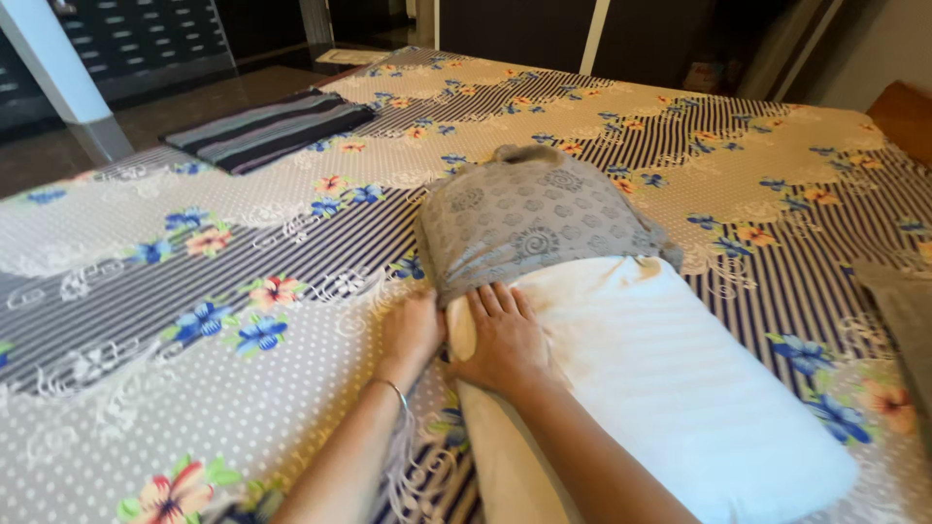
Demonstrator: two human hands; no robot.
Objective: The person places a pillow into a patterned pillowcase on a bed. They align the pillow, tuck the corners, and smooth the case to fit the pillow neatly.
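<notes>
Both hands are working at the open edge of the grey pillowcase, which is covering only the far half of the white pillow lying on the flowered bed. The left hand is pinching the hem, its grip narrow; the right hand is lying flat on the pillow, fingers spread. Next, by my judgement: drawing the hem along the bare half.
</notes>
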